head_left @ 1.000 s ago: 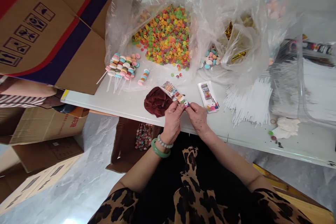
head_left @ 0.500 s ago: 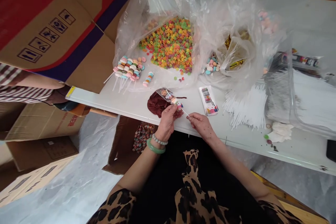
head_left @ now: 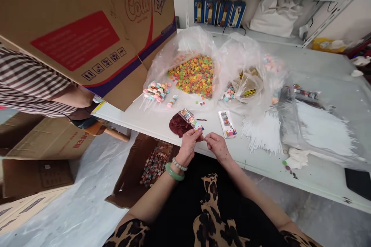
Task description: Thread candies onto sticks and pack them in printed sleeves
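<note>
My left hand [head_left: 189,142], with a beaded bracelet and a green bangle at its wrist, is closed around the lower part of a candy lollipop [head_left: 189,116] in a clear printed wrapper. My right hand [head_left: 217,146] is closed in a pinch at the white stick below the wrapper, close beside the left fingertips. Behind the left hand lies a dark brown bundle [head_left: 177,125] of thin strands, and one loose brown strand [head_left: 201,120] sits near it. A stack of flat printed wrappers [head_left: 227,124] rests on the table beyond my right hand.
Clear bags hold ring candies [head_left: 197,75] and gold ties [head_left: 249,92]. Candy skewers [head_left: 155,92] lie left, with white sticks [head_left: 262,133] to the right. A large carton [head_left: 116,38] stands left near a person's striped sleeve [head_left: 34,81]. Below is an open box [head_left: 124,185] of wrapped candies.
My view has tilted up, bringing the back shelf into sight. My right hand has come closer to the left, and less of the white stick shows between them.
</note>
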A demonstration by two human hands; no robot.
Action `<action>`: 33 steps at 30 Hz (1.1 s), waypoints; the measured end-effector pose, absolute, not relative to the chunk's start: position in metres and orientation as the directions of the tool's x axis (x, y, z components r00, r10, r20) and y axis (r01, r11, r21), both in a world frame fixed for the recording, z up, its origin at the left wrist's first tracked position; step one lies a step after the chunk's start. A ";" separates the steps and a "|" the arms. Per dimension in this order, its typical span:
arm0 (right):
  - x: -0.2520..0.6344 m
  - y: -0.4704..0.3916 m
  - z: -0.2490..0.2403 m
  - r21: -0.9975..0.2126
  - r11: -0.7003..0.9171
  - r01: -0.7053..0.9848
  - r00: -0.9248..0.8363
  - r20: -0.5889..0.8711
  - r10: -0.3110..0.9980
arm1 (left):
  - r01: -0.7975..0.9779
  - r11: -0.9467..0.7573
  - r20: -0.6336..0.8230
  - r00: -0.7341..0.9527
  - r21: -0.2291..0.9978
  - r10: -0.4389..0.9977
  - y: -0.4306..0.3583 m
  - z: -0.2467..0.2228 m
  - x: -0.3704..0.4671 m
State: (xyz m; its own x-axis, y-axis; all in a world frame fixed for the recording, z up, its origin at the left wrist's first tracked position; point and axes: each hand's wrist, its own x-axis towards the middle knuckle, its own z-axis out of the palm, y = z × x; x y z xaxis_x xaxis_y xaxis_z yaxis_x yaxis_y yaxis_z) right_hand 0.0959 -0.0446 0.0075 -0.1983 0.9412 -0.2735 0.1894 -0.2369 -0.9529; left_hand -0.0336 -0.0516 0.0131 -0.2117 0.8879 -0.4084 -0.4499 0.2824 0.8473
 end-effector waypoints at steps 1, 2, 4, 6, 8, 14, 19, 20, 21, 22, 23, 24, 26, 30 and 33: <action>0.095 -0.046 0.010 -0.949 -0.174 0.263 -0.188 -0.227 0.956 | -0.415 0.271 -0.386 -0.225 0.869 0.895 -0.053 0.014 -0.033; 0.095 -0.048 0.013 -0.933 -0.102 0.345 -0.172 -0.170 0.970 | -0.373 0.263 -0.363 -0.229 0.890 0.903 -0.054 0.015 -0.032; 0.094 -0.051 0.017 -0.880 0.008 0.475 -0.138 -0.066 0.988 | -0.300 0.257 -0.323 -0.197 0.919 0.925 -0.056 0.017 -0.030; 0.093 -0.052 0.019 -0.857 0.026 0.515 -0.108 -0.035 0.994 | -0.263 0.248 -0.291 -0.137 0.932 0.947 -0.058 0.018 -0.029; 0.093 -0.054 0.018 -0.871 -0.001 0.491 -0.119 -0.068 0.991 | -0.225 0.245 -0.268 -0.077 0.943 0.960 -0.060 0.019 -0.030; 0.100 -0.057 0.014 -0.916 0.041 0.400 -0.257 -0.069 0.964 | -0.056 0.266 -0.265 0.035 0.962 0.964 -0.061 0.017 -0.045; 0.106 -0.063 0.021 -0.770 0.327 0.547 -0.255 0.219 0.942 | -0.260 0.358 -0.342 0.107 0.897 0.934 -0.063 0.030 -0.048; 0.105 -0.067 0.021 -0.734 0.386 0.559 -0.280 0.272 0.921 | -0.366 0.403 -0.382 0.132 0.839 0.915 -0.063 0.032 -0.045; 0.104 -0.071 0.022 -0.707 0.430 0.561 -0.308 0.304 0.901 | -0.464 0.427 -0.416 0.134 0.776 0.900 -0.063 0.034 -0.042; 0.103 -0.075 0.022 -0.694 0.455 0.558 -0.334 0.314 0.889 | -0.547 0.422 -0.439 0.107 0.723 0.892 -0.063 0.034 -0.039; 0.102 -0.078 0.022 -0.700 0.457 0.549 -0.347 0.306 0.886 | -0.607 0.389 -0.451 0.057 0.692 0.891 -0.063 0.033 -0.035; 0.101 -0.081 0.022 -0.723 0.437 0.534 -0.350 0.282 0.894 | -0.647 0.341 -0.446 0.000 0.682 0.895 -0.063 0.032 -0.032; 0.101 -0.083 0.023 -0.808 0.348 0.474 -0.310 0.217 0.926 | -0.682 0.245 -0.414 -0.093 0.689 0.905 -0.064 0.027 -0.027; 0.100 -0.072 0.026 -0.973 0.043 0.227 -0.206 -0.005 0.979 | -0.692 0.190 -0.357 -0.103 0.696 0.929 -0.064 0.021 -0.021; 0.095 -0.062 0.020 -0.970 -0.228 -0.086 -0.291 -0.194 0.937 | -0.678 0.294 -0.396 0.005 0.674 0.918 -0.065 0.021 -0.016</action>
State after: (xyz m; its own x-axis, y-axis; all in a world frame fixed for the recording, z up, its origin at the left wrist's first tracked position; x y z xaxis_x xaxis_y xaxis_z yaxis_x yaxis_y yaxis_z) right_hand 0.0949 -0.0616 0.0205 -0.2906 0.9370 -0.1940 -0.0860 -0.2275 -0.9700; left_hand -0.0157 -0.0645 0.0207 0.0054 0.9183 -0.3958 -0.6776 0.2944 0.6740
